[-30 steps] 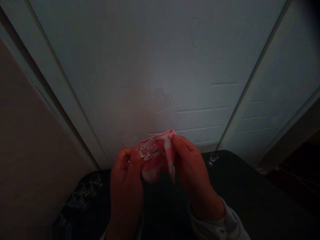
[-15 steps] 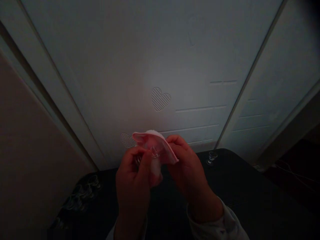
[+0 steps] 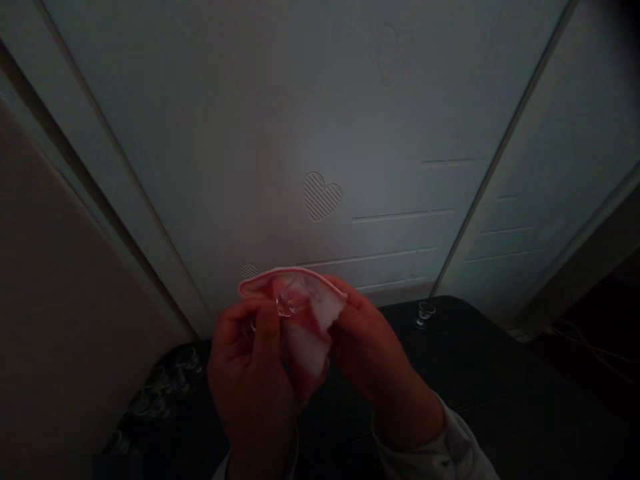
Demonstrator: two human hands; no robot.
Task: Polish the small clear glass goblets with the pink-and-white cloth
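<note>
My left hand (image 3: 253, 373) is closed around a small clear glass (image 3: 285, 305), pinching it between thumb and fingers. Part of the glass shows above the thumb, and the rest is hidden by the fingers. A pink and white cloth (image 3: 310, 350) hangs behind and beside the glass, with its hemmed edge upward. My right hand (image 3: 367, 347) is closed on the cloth from the right side, its fingertips hidden behind the fabric. Both hands are raised above the dark table, close together.
On the dark table (image 3: 475, 373) a small footed glass (image 3: 424, 315) stands at the back right. Several similar glasses (image 3: 160, 393) are grouped at the left edge. A pale panel with carved hearts (image 3: 323, 197) rises behind the table. A thin cable (image 3: 583, 341) lies at the far right.
My left hand has moved a little left and down with the glass. The cloth is spread wider, showing more of its pink and white pattern. The right hand has barely moved.
</note>
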